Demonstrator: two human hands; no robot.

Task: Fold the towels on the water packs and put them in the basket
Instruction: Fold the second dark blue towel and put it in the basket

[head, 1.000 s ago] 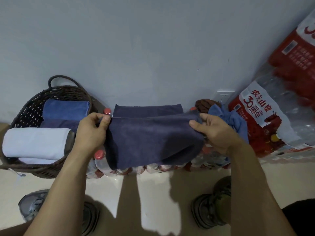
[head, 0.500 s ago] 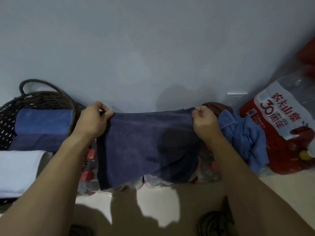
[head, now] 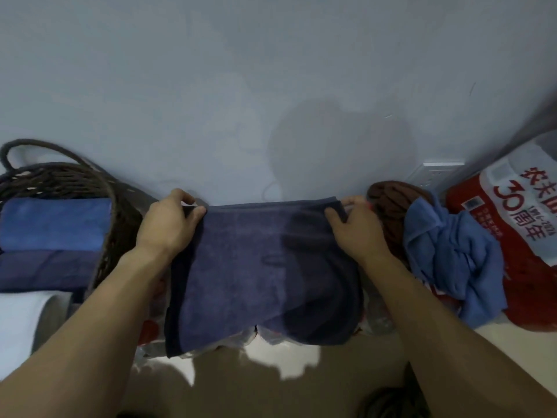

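Against a pale wall, a navy towel [head: 259, 267] is lying over the water packs [head: 373, 324], with the left hand [head: 167, 224] and right hand [head: 355, 229] pinching its far corners between curled fingers. The wicker basket [head: 114, 224] is sitting just left, holding folded towels [head: 54, 224].

- A plain pale blue-grey wall [head: 271, 70] fills the upper half of the view, its paint smooth, with a few faint marks.
- A white wall socket [head: 434, 173] is set low in the wall, toward its right end.
- A soft dark shadow [head: 331, 140] lies on the wall just left of the socket.
- Below the wall, a glossy cream floor [head: 280, 366] shows bright patches of light between broad shadows.
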